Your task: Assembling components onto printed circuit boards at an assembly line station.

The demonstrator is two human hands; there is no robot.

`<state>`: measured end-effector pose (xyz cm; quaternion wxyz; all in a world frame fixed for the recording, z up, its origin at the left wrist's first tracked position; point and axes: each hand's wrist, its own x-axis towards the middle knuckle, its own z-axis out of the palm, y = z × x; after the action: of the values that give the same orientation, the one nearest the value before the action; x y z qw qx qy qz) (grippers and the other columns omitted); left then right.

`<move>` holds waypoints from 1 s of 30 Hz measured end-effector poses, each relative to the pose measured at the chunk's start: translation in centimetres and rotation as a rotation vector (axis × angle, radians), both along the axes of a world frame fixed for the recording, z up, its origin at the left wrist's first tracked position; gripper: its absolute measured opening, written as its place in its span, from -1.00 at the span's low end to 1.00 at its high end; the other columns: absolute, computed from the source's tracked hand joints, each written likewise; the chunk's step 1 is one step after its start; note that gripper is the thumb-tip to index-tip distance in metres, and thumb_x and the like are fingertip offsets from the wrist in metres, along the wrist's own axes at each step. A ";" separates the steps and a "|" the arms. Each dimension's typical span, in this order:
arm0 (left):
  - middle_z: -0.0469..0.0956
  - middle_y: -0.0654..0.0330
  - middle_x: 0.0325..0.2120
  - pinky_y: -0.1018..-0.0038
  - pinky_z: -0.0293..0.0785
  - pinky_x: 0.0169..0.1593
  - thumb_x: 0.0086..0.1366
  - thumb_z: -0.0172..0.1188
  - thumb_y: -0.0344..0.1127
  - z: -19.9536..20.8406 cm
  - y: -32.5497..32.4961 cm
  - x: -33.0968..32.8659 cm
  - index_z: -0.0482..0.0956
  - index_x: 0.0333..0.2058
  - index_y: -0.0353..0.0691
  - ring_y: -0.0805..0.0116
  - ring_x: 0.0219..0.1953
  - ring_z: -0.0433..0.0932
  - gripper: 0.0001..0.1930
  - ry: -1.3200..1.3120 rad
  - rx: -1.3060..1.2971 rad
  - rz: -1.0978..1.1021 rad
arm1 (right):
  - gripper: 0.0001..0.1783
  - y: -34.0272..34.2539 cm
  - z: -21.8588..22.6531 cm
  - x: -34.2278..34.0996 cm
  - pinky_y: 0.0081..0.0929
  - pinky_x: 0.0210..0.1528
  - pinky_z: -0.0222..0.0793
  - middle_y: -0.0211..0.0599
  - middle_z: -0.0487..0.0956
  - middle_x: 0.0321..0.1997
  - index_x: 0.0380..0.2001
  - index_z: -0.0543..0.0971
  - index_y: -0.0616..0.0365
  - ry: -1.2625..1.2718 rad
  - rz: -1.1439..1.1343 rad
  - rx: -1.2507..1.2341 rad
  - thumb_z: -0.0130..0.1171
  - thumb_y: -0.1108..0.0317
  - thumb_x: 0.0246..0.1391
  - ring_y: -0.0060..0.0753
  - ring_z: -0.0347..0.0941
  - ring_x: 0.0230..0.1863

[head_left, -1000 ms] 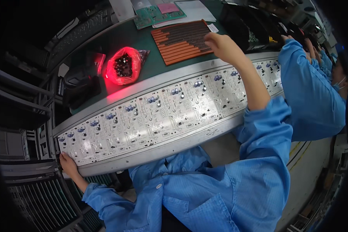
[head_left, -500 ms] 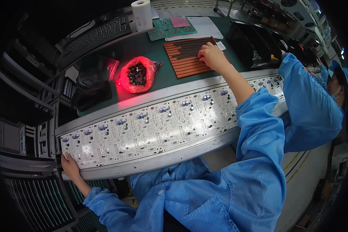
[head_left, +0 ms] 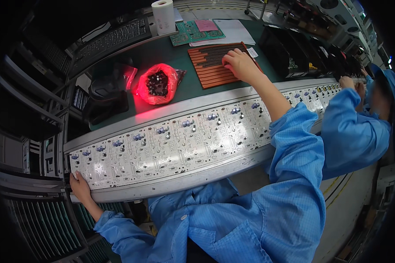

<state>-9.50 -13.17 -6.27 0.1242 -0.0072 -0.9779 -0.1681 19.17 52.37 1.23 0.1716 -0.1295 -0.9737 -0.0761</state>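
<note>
A: How many hands are seen at work?

B: Two, both bare. The left hand point(head_left: 80, 188) is placed at the left of the frame, against the near end of the row of white circuit boards point(head_left: 162, 151). Its fingers are partly hidden, so whether the edge is gripped cannot be told.

A: And the right hand point(head_left: 240, 65)?

B: It is held at one orange tray point(head_left: 211, 77) in the upper centre, with fingers bent down toward rows of dark components point(head_left: 211, 57). Whether a piece is pinched cannot be told.

A: Where are the boards carried?

B: Across the middle of the frame, between two metal rails point(head_left: 162, 186). About ten clusters of blue components point(head_left: 188, 123) can be counted left of the right forearm.

A: What is set on the green table point(head_left: 185, 91)?

B: Besides the tray, one red-lit bag point(head_left: 167, 97) is seen left of centre, filled with black parts point(head_left: 157, 83) too crowded to be counted. Farther up, one pink note point(head_left: 206, 25) is laid on green circuit board point(head_left: 184, 37). At least two black bins point(head_left: 283, 52) are stood at upper right.

A: Anyone else?

B: One co-worker point(head_left: 355, 136) in blue is seen at right.
</note>
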 end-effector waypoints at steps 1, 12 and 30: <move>0.38 -0.19 0.15 0.21 0.29 0.21 0.40 -0.09 0.13 0.1 0.1 0.0 0.34 0.19 -0.41 -0.13 0.16 0.38 -0.32 -0.003 -0.003 0.001 | -0.87 -0.6 -0.2 -0.2 -0.25 -0.02 0.37 -0.32 0.54 -0.25 -0.28 0.56 0.04 0.048 0.007 -0.101 0.21 0.38 0.05 -0.19 0.43 -0.03; 0.38 -0.22 0.13 0.20 0.30 0.20 0.38 -0.01 0.03 -0.9 -2.6 -2.3 0.36 0.17 -0.42 -0.14 0.15 0.38 -0.39 0.087 0.014 -0.047 | -0.80 -21.0 2.1 1.7 -0.19 -0.17 0.42 -0.15 0.55 -0.37 -0.25 0.47 0.15 0.206 0.554 -0.729 0.21 0.43 0.03 -0.04 0.50 -0.26; 0.50 -0.11 -0.11 0.14 0.43 0.06 0.20 0.16 -0.38 9.2 36.6 5.3 0.52 -0.10 -0.32 -0.11 -0.02 0.47 -0.71 0.096 -0.255 -1.273 | -0.82 -22.0 -1.4 2.1 -0.25 -0.24 0.38 -0.21 0.47 -0.58 -0.31 0.46 0.15 0.056 0.776 -0.664 0.21 0.47 -0.02 -0.08 0.44 -0.45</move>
<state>-4.20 23.45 2.97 0.0421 -0.6073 -0.7882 -0.0908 21.29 30.36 -0.22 0.1628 0.1920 -0.9167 0.3104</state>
